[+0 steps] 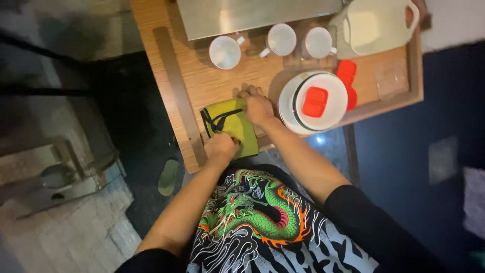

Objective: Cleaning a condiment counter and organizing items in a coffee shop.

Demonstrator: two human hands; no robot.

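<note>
A folded yellow-green cloth [233, 124] with a black strap across it lies at the near edge of a wooden tray table [202, 81]. My left hand [221, 147] presses down on its near end with fingers curled. My right hand [256, 105] rests flat on its far right corner, fingers spread toward the table. Both hands touch the cloth; neither lifts it.
Three white cups [225, 51] [281, 39] [319, 43] stand in a row behind the cloth. To the right are stacked white plates [290, 108] with a red piece [315, 101] on top, another red piece [346, 71], a cream jug [376, 25], and a metal sheet [252, 15]. A green slipper [168, 177] lies on the floor.
</note>
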